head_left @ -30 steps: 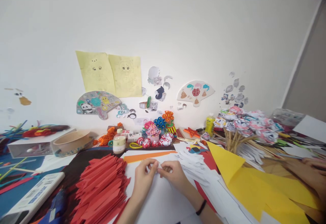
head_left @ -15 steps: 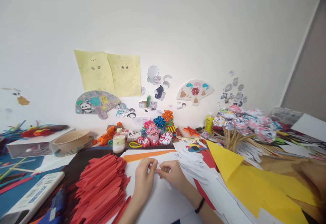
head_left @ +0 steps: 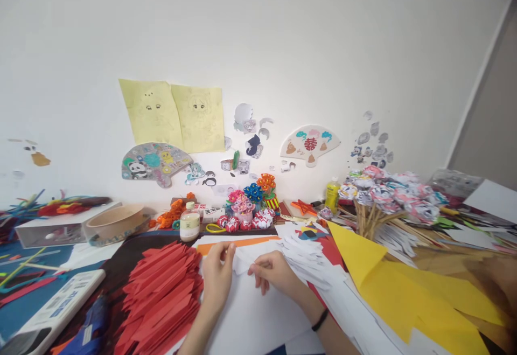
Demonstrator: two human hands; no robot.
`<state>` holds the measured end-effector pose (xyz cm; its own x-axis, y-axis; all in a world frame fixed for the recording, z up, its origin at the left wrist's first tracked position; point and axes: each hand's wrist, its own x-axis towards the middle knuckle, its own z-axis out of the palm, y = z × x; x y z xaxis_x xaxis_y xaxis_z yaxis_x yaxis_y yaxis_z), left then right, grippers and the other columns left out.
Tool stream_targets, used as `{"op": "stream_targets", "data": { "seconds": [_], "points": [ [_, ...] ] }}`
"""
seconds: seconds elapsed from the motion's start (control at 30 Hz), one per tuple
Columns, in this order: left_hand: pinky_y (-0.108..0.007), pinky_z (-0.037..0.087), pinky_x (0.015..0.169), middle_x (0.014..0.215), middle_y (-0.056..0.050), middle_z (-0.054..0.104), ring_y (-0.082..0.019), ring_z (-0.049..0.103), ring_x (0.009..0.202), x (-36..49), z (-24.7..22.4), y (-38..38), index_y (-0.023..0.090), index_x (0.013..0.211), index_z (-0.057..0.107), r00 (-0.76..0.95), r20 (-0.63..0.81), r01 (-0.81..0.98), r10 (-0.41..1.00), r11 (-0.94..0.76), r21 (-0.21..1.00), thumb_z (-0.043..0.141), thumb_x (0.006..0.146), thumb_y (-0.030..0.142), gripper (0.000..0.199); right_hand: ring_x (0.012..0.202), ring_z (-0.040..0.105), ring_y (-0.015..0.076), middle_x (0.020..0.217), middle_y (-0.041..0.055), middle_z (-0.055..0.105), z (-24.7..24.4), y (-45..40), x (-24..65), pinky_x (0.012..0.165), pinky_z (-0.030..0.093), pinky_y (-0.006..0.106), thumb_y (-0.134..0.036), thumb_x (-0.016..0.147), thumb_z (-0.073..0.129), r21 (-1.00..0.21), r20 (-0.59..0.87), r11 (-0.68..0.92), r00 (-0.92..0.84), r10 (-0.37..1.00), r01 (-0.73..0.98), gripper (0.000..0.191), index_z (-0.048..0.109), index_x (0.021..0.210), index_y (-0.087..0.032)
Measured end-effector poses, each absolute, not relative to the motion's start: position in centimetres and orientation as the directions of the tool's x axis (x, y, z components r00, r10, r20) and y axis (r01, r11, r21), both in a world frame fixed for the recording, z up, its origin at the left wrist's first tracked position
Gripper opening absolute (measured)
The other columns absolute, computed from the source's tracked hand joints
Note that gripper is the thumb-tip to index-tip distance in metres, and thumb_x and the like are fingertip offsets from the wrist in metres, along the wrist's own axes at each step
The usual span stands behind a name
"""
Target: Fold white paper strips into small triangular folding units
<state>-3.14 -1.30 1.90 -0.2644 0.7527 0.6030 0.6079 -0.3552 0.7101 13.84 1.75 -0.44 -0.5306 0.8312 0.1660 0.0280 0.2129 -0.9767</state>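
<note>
A small piece of white paper (head_left: 241, 262) shows between my two hands, over white sheets (head_left: 246, 317). Its exact shape is hard to make out against the white below. My left hand (head_left: 217, 277) has thumb and fingers pinched at the paper's left end. With thumb and forefinger together, my right hand (head_left: 275, 275) grips the right end, its other fingers curled below. Just left of my left hand lies a heap of folded red paper strips (head_left: 161, 296). Beside my right hand is a pile of white paper strips (head_left: 305, 255).
Yellow paper (head_left: 404, 296) covers the right side. A bunch of paper flowers on sticks (head_left: 382, 196) stands behind it. At the back are a glue bottle (head_left: 189, 224) and small bead flowers (head_left: 242, 204). A blue glue gun (head_left: 92, 325) and a long white box (head_left: 56, 312) lie left.
My hands, close together before, have moved apart. My left hand shifted left, and more white paper shows between them. My right hand's lower fingers have come into view.
</note>
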Motion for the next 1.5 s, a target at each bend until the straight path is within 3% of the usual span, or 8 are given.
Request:
{"op": "stream_targets", "data": {
  "seconds": [0.2,0.53,0.97,1.27,1.5],
  "points": [
    [-0.027,0.041,0.066,0.072,-0.002,0.063,-0.017,0.053,0.066,-3.32,2.30,-1.82,0.019,0.079,0.060,-0.328,0.629,0.615,0.705,-0.346,0.709,0.045,0.087,0.046,0.032,0.040,0.057,0.0106,0.052,0.0016,0.062,-0.61,2.01,13.79,0.039,0.040,0.018,-0.053,0.076,0.060,-0.974,0.201,0.227,-0.513,0.834,-0.012,0.044,0.070,0.078,-0.010],
    [-0.024,0.041,0.057,0.066,0.000,0.062,-0.017,0.055,0.062,-2.95,2.25,-1.40,0.018,0.073,0.060,-0.354,0.465,0.431,0.812,-0.299,0.851,0.042,0.085,0.056,0.044,0.037,0.055,0.0104,0.049,0.0007,0.061,-1.17,2.66,14.12,0.037,0.037,0.019,-0.054,0.076,0.058,-0.969,0.180,0.236,-0.461,0.869,0.067,0.045,0.069,0.076,-0.010],
    [-0.024,0.042,0.057,0.072,-0.002,0.065,-0.017,0.057,0.064,-3.26,1.67,-1.21,0.017,0.082,0.062,-0.382,0.407,0.394,0.830,-0.252,0.884,0.053,0.080,0.052,0.036,0.036,0.053,0.0094,0.049,0.0003,0.060,-0.80,2.47,14.02,0.037,0.037,0.019,-0.052,0.075,0.060,-0.966,0.204,0.253,-0.421,0.884,0.063,0.043,0.070,0.076,-0.011],
    [-0.022,0.039,0.056,0.064,0.001,0.060,-0.015,0.052,0.059,-2.95,1.79,-1.43,0.017,0.079,0.063,-0.351,0.444,0.388,0.825,-0.303,0.871,0.057,0.077,0.048,0.031,0.037,0.054,0.0096,0.050,0.0012,0.060,-0.64,2.29,14.07,0.038,0.038,0.018,-0.054,0.076,0.060,-0.959,0.219,0.275,-0.447,0.867,0.065,0.045,0.070,0.077,-0.010],
    [-0.022,0.039,0.061,0.069,0.001,0.058,-0.014,0.051,0.064,-2.86,1.74,-1.65,0.018,0.079,0.060,-0.324,0.489,0.365,0.810,-0.370,0.854,0.055,0.081,0.043,0.025,0.038,0.053,0.0098,0.049,0.0008,0.059,-0.21,1.82,13.98,0.039,0.039,0.019,-0.056,0.075,0.059,-0.960,0.202,0.270,-0.485,0.851,0.074,0.046,0.070,0.077,-0.010]
  ]
}}
